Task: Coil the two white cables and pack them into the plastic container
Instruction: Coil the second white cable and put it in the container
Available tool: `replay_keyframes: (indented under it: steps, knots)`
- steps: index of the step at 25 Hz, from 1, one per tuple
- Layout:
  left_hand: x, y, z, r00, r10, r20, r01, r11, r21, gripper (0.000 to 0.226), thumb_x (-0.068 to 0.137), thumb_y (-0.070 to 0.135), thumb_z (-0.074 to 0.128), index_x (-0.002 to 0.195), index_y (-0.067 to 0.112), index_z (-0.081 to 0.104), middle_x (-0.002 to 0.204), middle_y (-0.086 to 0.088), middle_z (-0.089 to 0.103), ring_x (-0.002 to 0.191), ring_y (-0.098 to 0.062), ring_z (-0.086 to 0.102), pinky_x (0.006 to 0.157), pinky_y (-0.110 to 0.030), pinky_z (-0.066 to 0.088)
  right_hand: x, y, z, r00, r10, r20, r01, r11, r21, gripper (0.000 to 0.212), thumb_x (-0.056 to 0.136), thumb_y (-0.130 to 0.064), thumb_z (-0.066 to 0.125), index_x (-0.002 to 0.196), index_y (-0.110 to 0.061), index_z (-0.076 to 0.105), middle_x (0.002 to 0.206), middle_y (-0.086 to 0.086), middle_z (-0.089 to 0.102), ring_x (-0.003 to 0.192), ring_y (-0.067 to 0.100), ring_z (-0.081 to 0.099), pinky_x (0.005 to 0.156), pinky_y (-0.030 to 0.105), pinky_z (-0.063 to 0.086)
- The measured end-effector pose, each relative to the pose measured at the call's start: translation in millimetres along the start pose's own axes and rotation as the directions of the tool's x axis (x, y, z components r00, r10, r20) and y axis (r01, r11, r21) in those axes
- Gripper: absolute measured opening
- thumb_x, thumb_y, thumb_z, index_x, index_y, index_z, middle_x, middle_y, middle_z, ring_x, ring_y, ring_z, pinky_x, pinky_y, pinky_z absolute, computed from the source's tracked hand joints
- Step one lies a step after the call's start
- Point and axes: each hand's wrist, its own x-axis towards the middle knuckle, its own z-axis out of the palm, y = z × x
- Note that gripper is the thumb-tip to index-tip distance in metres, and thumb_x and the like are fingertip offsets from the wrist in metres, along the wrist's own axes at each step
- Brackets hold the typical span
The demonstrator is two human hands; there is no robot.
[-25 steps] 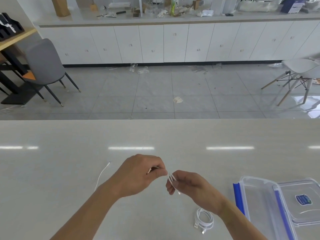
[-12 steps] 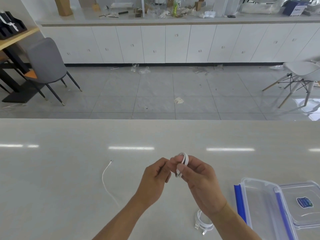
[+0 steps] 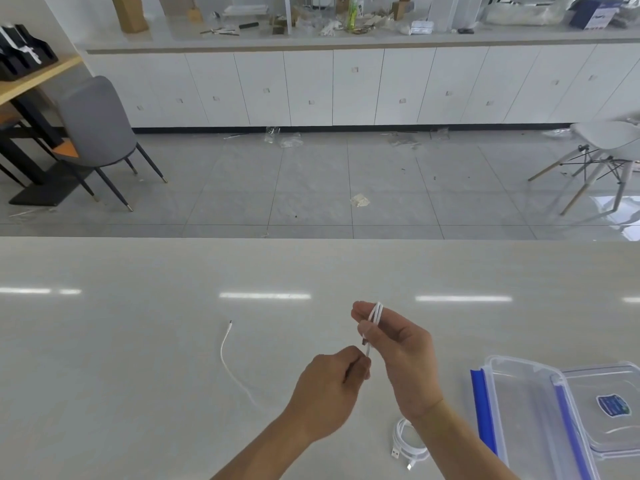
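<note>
My right hand (image 3: 398, 344) holds up a few loops of a thin white cable (image 3: 376, 311), wound around its fingers above the table. Just below it, my left hand (image 3: 332, 386) pinches the same cable. The loose tail of that cable (image 3: 228, 358) curves away to the left across the tabletop, ending in a small plug. A second white cable (image 3: 407, 443) lies coiled on the table under my right forearm. The clear plastic container (image 3: 519, 403) with blue clips stands open at the lower right, its lid (image 3: 609, 407) beside it.
The pale table (image 3: 138, 341) reaches across the whole view, and its far edge runs across the middle. Beyond it are a tiled floor, a grey chair (image 3: 93, 129), a white chair (image 3: 606, 147) and white cabinets.
My right hand has lifted slightly with the loops on it. My left hand has dropped below it and slid along the cable. The loose tail on the table has shortened and pulled toward my hands.
</note>
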Motion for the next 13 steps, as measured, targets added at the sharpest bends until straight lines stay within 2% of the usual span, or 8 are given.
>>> replay_keyframes:
  steps: [2,3,5,7,9,11,13]
  knots:
    - [-1,5,-10,0.997,0.024,0.067,-0.028,0.997,0.066,0.025,0.101,0.033,0.046,0.082,0.024,0.059,0.051,0.019,0.053,0.047,-0.005,0.047,0.053,-0.024,0.034,1,6,-6,0.995,-0.081,0.052,0.093,0.957,-0.274,0.008,0.093,0.001,0.062,0.094,0.002,0.07,0.105,-0.001,0.079,0.11,-0.004,0.068,0.08,0.017,0.056]
    - [-2,7,-17,0.995,0.038,0.094,-0.047,0.994,0.097,0.025,0.099,0.035,0.046,0.082,0.022,0.059,0.051,0.013,0.051,0.048,-0.007,0.046,0.053,-0.024,0.035,1,9,-8,0.988,-0.119,0.098,0.148,0.91,-0.387,0.009,0.094,0.001,0.061,0.088,0.007,0.063,0.104,0.003,0.079,0.11,-0.008,0.066,0.079,0.018,0.056]
    - [0,11,-35,0.99,0.064,0.127,-0.081,0.988,0.135,0.027,0.096,0.041,0.049,0.081,0.021,0.059,0.052,0.008,0.049,0.049,-0.01,0.044,0.052,-0.023,0.034,0,8,-14,0.976,-0.106,0.192,0.189,0.851,-0.491,0.011,0.096,0.0,0.059,0.086,0.003,0.06,0.103,-0.009,0.079,0.106,-0.007,0.068,0.082,0.018,0.055]
    - [4,12,-55,0.984,0.085,0.156,-0.109,0.982,0.154,0.026,0.094,0.043,0.052,0.08,0.022,0.06,0.056,0.006,0.051,0.05,-0.009,0.043,0.052,-0.021,0.033,-2,2,-20,0.952,-0.007,0.306,0.155,0.872,-0.463,0.013,0.099,-0.004,0.057,0.094,-0.008,0.068,0.095,-0.018,0.077,0.089,0.0,0.069,0.079,0.018,0.053]
    - [9,11,-72,0.98,0.084,0.179,-0.112,0.982,0.154,0.022,0.094,0.041,0.055,0.082,0.025,0.063,0.063,0.002,0.059,0.053,-0.008,0.044,0.054,-0.019,0.035,-6,-9,-23,0.904,0.101,0.414,0.065,0.927,-0.369,0.018,0.101,-0.008,0.054,0.096,-0.014,0.07,0.084,-0.011,0.073,0.076,0.009,0.061,0.072,0.019,0.049]
    - [14,9,-85,0.976,0.087,0.202,-0.109,0.989,0.098,0.017,0.094,0.04,0.06,0.083,0.027,0.066,0.071,0.002,0.065,0.056,-0.006,0.046,0.057,-0.02,0.038,-9,-19,-22,0.853,0.179,0.49,-0.049,0.963,-0.266,0.016,0.101,-0.01,0.052,0.097,-0.004,0.067,0.085,-0.004,0.071,0.078,0.014,0.061,0.072,0.022,0.048]
    - [17,8,-93,0.97,0.105,0.218,-0.113,0.993,0.022,0.015,0.091,0.042,0.065,0.08,0.033,0.066,0.072,0.006,0.066,0.058,-0.004,0.048,0.058,-0.017,0.04,-11,-26,-21,0.806,0.237,0.543,-0.122,0.963,-0.24,0.021,0.097,-0.012,0.05,0.095,0.004,0.063,0.086,0.0,0.068,0.08,0.017,0.062,0.073,0.026,0.047]
